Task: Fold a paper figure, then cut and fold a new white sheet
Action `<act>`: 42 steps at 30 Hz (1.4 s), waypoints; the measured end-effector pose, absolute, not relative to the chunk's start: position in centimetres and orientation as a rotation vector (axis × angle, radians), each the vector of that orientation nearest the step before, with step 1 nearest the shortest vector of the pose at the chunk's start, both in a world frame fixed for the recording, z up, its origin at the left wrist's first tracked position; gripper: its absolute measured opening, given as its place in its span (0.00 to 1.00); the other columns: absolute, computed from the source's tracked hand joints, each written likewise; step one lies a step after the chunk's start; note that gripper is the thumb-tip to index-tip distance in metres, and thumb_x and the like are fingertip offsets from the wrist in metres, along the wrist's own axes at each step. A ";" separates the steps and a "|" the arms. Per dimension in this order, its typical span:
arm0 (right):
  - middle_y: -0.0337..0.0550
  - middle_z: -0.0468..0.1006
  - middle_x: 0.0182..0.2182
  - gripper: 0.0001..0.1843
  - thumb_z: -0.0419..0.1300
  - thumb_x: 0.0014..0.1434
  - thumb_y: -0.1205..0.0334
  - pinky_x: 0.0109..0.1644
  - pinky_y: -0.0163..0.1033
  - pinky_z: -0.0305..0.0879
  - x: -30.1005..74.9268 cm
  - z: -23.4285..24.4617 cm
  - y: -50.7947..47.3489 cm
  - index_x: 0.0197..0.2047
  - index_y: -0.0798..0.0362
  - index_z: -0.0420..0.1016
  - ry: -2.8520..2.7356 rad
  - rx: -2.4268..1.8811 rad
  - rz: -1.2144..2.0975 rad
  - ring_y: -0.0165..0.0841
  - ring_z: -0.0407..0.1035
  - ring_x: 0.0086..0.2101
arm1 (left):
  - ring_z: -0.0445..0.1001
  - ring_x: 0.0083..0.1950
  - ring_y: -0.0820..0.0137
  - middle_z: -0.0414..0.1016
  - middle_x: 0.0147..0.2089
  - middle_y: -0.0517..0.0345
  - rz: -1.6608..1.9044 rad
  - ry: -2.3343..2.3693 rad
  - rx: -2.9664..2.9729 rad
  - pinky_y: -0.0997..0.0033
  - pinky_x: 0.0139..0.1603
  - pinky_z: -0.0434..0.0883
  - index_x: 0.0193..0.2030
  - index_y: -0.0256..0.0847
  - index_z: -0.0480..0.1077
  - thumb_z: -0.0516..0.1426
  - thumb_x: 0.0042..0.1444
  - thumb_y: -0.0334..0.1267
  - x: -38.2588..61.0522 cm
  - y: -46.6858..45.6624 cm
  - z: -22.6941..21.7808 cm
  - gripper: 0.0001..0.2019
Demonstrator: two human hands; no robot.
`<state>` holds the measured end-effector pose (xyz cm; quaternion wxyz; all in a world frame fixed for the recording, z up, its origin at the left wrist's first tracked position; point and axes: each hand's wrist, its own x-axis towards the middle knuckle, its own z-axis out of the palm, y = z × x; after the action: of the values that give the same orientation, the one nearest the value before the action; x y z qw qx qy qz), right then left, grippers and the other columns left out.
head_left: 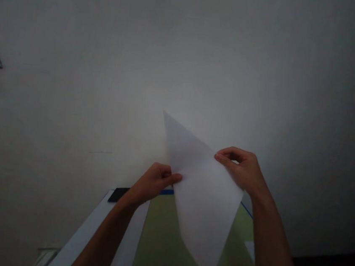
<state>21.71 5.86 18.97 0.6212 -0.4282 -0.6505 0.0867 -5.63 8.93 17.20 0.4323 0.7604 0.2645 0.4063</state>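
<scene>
Forearms [271, 234], left grip [154, 180] and right grip [246, 169] on plain white paper [204, 203]

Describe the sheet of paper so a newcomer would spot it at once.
Find the green tabletop in front of the pale wall. Over it, the left hand and right hand pinch a white sheet of paper at its edges. Unlike the white patch low on the tabletop's right, it is held up, one corner pointing upward.

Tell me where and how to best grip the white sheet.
Pinch the white sheet by its left and upper-right edges, coming from both sides, as the left hand and right hand do; that seems best, since it looks thin and tilted, one corner up.
</scene>
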 end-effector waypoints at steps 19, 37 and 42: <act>0.43 0.83 0.29 0.13 0.72 0.50 0.50 0.36 0.40 0.70 21.7 19.1 5.4 0.32 0.52 0.83 -1.395 -1.015 0.255 0.34 0.75 0.30 | 0.79 0.39 0.61 0.83 0.37 0.47 0.912 0.564 1.834 0.62 0.46 0.75 0.35 0.35 0.81 0.65 0.55 0.52 -5.3 8.4 16.8 0.19; 0.42 0.83 0.29 0.10 0.73 0.49 0.52 0.36 0.41 0.70 22.2 18.6 5.9 0.31 0.48 0.83 -1.347 -1.017 0.238 0.35 0.75 0.30 | 0.71 0.30 0.73 0.76 0.29 0.55 0.877 0.770 1.922 0.74 0.32 0.67 0.29 0.33 0.77 0.62 0.58 0.53 -5.5 8.5 17.0 0.21; 0.41 0.82 0.28 0.10 0.74 0.48 0.53 0.35 0.39 0.69 21.6 19.1 5.5 0.30 0.49 0.83 -1.303 -0.973 0.268 0.33 0.74 0.29 | 0.78 0.39 0.67 0.82 0.42 0.47 0.914 0.702 1.775 0.69 0.42 0.73 0.38 0.33 0.80 0.64 0.56 0.53 -4.7 8.1 16.2 0.20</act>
<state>21.61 5.53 19.07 0.6791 -0.4334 -0.5802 0.1195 -4.67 8.10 16.17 0.4904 0.7310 0.2891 0.3763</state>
